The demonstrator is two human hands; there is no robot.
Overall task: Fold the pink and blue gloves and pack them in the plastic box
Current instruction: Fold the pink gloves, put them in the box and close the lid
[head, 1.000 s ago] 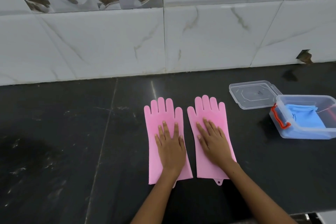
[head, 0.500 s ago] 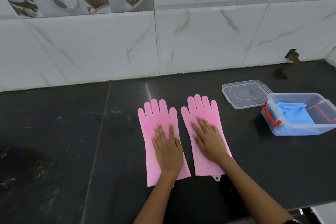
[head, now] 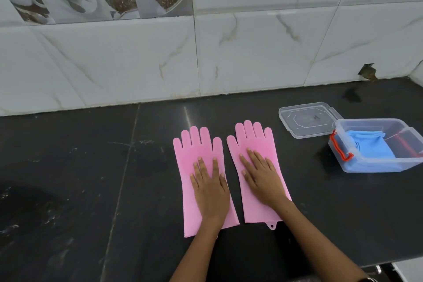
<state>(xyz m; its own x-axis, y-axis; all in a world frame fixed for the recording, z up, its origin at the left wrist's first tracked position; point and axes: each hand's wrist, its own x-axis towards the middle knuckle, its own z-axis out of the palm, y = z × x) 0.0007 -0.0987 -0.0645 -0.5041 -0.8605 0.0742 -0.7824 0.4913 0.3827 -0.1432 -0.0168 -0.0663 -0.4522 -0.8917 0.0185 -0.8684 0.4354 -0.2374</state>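
Gloves of pink rubber lie flat and side by side on the dark worktop [head: 68,167], fingers pointing toward the tiled wall [head: 137,64] and cuffs toward the person. The left pink glove [head: 196,144] and the right pink glove [head: 254,139] are close together with a narrow strip of worktop between them; neither is folded. A small hanging tab sticks out from the cuff edge of the right one.

The left hand [head: 211,188] rests palm down on the left pink glove, fingers stretched out and slightly spread, gripping nothing. The right hand [head: 263,178] lies the same way on the right pink glove, flat and open, its fingers angled a little to the left. Both forearms reach in from the bottom edge.

Off to the right, well apart from the pink pair, stands the clear plastic box [head: 389,162] with its top open and an orange-red latch [head: 341,149] on its near left end. Blue gloves [head: 370,146] already lie inside it, folded. The clear lid [head: 306,121] lies flat on the worktop just behind and to the left of the box, its corner touching or overlapping the box rim; which one I cannot tell.
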